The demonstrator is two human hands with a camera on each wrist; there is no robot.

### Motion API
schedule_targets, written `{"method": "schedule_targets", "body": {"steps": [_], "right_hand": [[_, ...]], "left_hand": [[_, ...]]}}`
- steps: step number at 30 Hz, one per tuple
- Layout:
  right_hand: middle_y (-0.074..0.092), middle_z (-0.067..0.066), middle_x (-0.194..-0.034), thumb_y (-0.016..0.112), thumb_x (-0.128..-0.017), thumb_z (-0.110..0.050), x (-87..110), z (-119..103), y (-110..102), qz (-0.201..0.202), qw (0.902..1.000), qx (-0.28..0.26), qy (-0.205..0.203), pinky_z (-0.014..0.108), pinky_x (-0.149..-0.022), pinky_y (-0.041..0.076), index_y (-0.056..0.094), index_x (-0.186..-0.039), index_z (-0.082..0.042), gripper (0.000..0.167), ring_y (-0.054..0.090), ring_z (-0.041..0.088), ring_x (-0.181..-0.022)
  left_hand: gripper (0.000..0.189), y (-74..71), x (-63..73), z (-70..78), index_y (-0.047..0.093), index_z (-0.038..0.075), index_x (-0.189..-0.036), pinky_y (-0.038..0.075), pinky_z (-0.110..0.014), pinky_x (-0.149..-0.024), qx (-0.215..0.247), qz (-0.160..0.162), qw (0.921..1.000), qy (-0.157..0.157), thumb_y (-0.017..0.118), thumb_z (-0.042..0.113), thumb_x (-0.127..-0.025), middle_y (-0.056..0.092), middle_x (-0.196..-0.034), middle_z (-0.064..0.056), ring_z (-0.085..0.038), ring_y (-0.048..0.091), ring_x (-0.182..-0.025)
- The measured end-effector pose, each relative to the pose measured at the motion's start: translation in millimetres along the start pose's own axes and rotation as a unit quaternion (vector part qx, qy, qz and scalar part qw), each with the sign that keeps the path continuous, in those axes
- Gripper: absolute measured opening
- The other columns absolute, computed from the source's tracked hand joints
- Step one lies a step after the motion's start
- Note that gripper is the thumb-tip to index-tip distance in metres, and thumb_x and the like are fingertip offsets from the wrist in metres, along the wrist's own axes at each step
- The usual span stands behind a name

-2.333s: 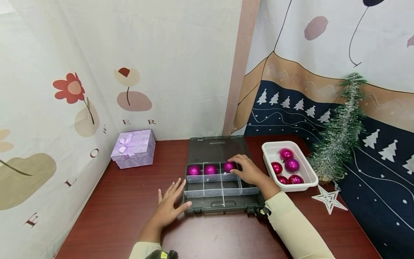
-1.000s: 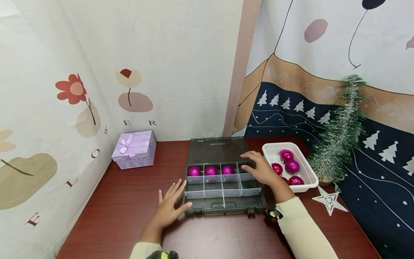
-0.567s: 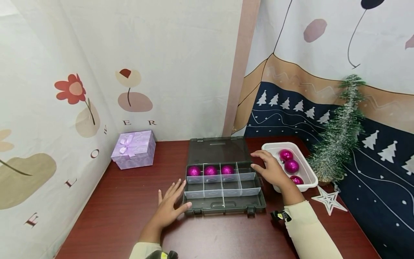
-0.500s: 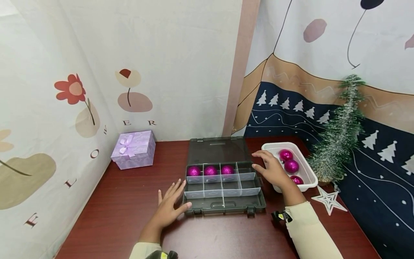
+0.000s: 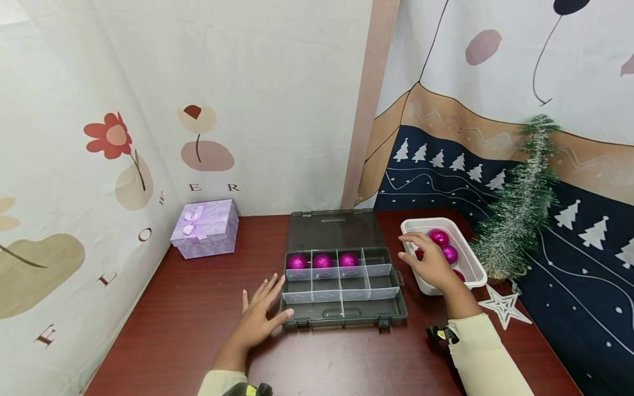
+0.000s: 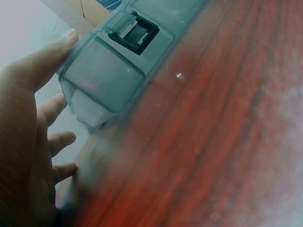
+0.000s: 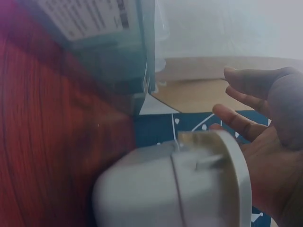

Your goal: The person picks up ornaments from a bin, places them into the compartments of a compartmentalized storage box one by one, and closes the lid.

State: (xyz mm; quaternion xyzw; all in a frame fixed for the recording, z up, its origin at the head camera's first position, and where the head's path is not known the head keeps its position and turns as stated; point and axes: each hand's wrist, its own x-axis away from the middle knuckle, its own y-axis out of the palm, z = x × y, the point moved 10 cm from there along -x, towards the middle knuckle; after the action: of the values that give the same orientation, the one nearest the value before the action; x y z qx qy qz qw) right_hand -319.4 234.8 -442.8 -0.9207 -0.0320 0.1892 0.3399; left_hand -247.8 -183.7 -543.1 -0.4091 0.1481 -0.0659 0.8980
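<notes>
My left hand (image 5: 258, 314) lies at the left edge of a dark clear compartment box (image 5: 373, 311), fingers spread and straight. In the left wrist view its thumb (image 6: 49, 54) touches the box's corner. The lid (image 5: 332, 231) lies open at the back. Three glittery magenta baubles (image 5: 322, 260) sit in the back row, one per compartment from the left; the back-right compartment has none. My right hand (image 5: 432, 268) hovers over the left side of a white plastic tub (image 5: 474, 275), thumb and fingers apart, holding nothing. Several magenta and red baubles (image 5: 438, 237) lie inside, some hidden by that hand.
A lilac gift box (image 5: 205, 228) with a bow stands at the back left. Right of the tub are a small frosted Christmas tree (image 5: 520, 203) and a white star (image 5: 505, 306). Printed cloth walls (image 5: 277, 110) enclose the brown table (image 5: 198, 308) behind and at both sides.
My right hand let go of the third bauble in the back row, then moved right from the box to over the tub. The left hand has stayed in place.
</notes>
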Motion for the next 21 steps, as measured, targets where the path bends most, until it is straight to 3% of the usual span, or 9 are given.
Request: {"method": "schedule_targets", "body": {"steps": [6, 10, 13, 17, 21], "right_hand": [[0.064, 0.027, -0.146, 0.076, -0.1, -0.004, 3.3, 11, -8, 0.014, 0.9999, 0.006, -0.003, 0.07, -0.118, 0.044, 0.069, -0.139, 0.004, 0.041, 0.056, 0.047, -0.14], [0.068, 0.027, -0.139, 0.077, -0.097, 0.001, 6.0, 14, -18, 0.038, 0.9989, 0.019, -0.021, 0.065, -0.105, 0.054, 0.07, -0.136, 0.006, 0.04, 0.061, 0.039, -0.129], [0.07, 0.027, -0.134, 0.078, -0.095, 0.004, 8.0, 16, -27, 0.057, 0.9973, 0.03, -0.035, 0.044, -0.095, 0.055, 0.071, -0.132, 0.006, 0.038, 0.06, 0.022, -0.12], [0.069, 0.029, -0.132, 0.079, -0.094, 0.005, 10.5, 21, -36, 0.068, 0.9967, 0.022, -0.038, 0.013, -0.087, 0.045, 0.071, -0.13, 0.009, 0.037, 0.05, -0.003, -0.114], [0.066, 0.031, -0.133, 0.079, -0.093, 0.006, 12.9, 27, -40, 0.067, 0.9971, 0.005, -0.036, -0.001, -0.094, 0.035, 0.07, -0.13, 0.01, 0.039, 0.042, -0.015, -0.116]], "left_hand": [[0.087, 0.5, -0.2, -1.0, 0.041, 0.023, -0.17, -0.005, -0.092, -0.12, -0.002, 0.0, 1.0, 0.0, 0.076, 0.051, -0.096, 0.037, -0.178, -0.016, -0.054, 0.034, -0.162], [0.087, 1.0, -0.2, -1.7, 0.041, 0.024, -0.17, -0.005, -0.092, -0.12, -0.001, 0.0, 1.0, 0.0, 0.076, 0.051, -0.096, 0.037, -0.178, -0.015, -0.054, 0.034, -0.162], [0.087, 1.5, 0.0, -1.9, 0.041, 0.024, -0.171, -0.006, -0.092, -0.12, -0.001, -0.001, 1.0, 0.0, 0.076, 0.051, -0.096, 0.037, -0.178, -0.015, -0.054, 0.034, -0.162], [0.087, 1.7, 0.2, -1.8, 0.041, 0.024, -0.171, -0.006, -0.092, -0.12, 0.0, -0.002, 1.0, 0.0, 0.075, 0.051, -0.096, 0.037, -0.178, -0.016, -0.054, 0.034, -0.162], [0.086, 1.0, 0.0, -1.1, 0.041, 0.023, -0.17, -0.006, -0.092, -0.12, 0.001, -0.001, 1.0, 0.0, 0.076, 0.051, -0.096, 0.037, -0.177, -0.016, -0.054, 0.033, -0.162]]}}
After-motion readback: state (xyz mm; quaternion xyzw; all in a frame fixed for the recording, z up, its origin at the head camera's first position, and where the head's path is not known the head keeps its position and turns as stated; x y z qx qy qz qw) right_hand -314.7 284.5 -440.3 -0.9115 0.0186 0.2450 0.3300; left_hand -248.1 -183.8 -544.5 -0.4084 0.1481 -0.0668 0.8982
